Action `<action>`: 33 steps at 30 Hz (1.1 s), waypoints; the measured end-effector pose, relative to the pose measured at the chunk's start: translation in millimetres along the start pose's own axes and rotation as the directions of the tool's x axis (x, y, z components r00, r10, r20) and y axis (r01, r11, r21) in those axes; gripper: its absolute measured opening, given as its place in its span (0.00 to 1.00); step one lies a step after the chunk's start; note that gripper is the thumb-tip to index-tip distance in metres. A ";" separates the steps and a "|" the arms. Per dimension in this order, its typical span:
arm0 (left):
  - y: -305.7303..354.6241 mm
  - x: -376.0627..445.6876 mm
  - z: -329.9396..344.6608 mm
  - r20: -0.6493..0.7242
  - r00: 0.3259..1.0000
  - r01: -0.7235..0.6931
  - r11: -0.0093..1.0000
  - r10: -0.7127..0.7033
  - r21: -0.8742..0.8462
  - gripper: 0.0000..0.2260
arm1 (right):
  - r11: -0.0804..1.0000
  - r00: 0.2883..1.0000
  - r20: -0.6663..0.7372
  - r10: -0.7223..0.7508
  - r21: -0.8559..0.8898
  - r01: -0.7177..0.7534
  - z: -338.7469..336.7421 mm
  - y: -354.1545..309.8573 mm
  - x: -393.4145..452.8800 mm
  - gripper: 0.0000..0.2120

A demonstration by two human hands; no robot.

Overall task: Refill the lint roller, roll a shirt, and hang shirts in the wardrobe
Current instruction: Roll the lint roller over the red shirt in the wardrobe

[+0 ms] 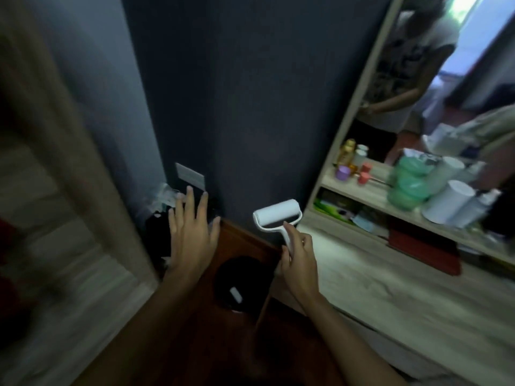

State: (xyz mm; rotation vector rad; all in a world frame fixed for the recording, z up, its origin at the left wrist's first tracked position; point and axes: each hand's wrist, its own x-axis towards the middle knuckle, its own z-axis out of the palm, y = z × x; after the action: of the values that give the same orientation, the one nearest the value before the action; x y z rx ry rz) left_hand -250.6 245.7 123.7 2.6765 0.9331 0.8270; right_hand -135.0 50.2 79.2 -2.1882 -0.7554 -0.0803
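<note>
My right hand [296, 260] is closed around the thin white plastic handle of the white lint roller [277, 218], and the roll of white paper stands above my fingers, lying crosswise in its frame, in front of the dark grey wall [250, 107]. My left hand [192, 232] holds nothing; its fingers are spread wide and flat, palm down, and they reach forward to the left of the roller. Just beyond these fingertips I see a pale rectangular wall plate [190, 175] and something clear and crumpled, but it is too blurred to name. Between my two wrists, lower down, a round black bin [242, 282] stands on the dark brown wooden floor [195, 344]. To the right of my right hand there is a light wooden dressing table [390, 288] with a mirror [446, 79], and on its shelf stand small bottles and a green container [409, 182].
</note>
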 end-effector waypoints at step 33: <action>266.7 -79.7 282.5 0.625 0.779 -0.129 0.988 0.049 0.082 0.27 | 0.948 0.958 0.098 0.269 -0.205 -0.245 -119.6 332.8 2.0 0.23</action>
State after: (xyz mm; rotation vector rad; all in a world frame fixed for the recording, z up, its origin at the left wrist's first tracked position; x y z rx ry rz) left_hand -5.9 -11.4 -53.0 2.8026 0.6969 -0.1430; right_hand 69.2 -200.5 -64.0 -2.4761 -0.5408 0.1240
